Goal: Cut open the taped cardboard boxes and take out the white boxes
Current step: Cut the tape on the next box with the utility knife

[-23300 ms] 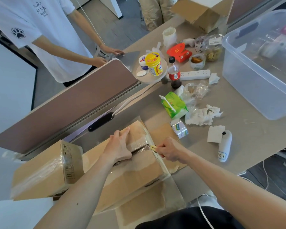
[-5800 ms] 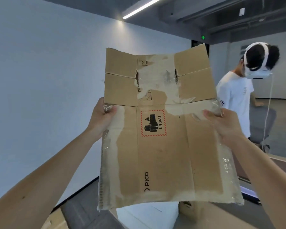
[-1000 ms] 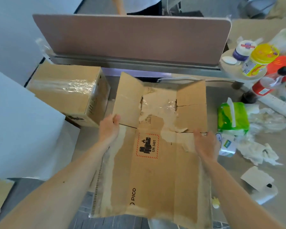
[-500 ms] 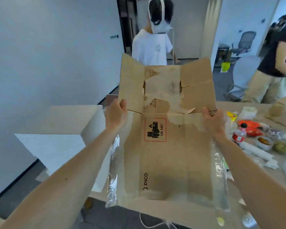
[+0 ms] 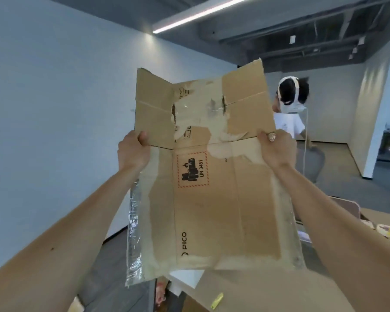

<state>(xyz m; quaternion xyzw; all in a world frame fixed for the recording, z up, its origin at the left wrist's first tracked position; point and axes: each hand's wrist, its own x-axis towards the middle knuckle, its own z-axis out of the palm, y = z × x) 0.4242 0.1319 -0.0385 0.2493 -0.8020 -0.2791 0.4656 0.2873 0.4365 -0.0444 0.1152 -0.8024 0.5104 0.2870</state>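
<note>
I hold a flattened brown cardboard box (image 5: 214, 199) up in the air in front of me, its flaps standing open at the top. It bears a red UN 3481 battery label and strips of clear tape. My left hand (image 5: 133, 152) grips its left edge and my right hand (image 5: 275, 149) grips its right edge, fingers curled round the cardboard. A corner of a white box (image 5: 185, 279) shows just below the cardboard. A small yellow cutter (image 5: 216, 300) lies on cardboard near the bottom of the view.
A person in a white shirt (image 5: 289, 122) wearing a headset stands behind the box to the right. The desk edge with cluttered items (image 5: 383, 228) shows at the far right. A plain wall (image 5: 54, 109) fills the left.
I have lifted the flattened box higher, and my view has tilted up from the desk toward the ceiling. Both hands keep their grip on its edges.
</note>
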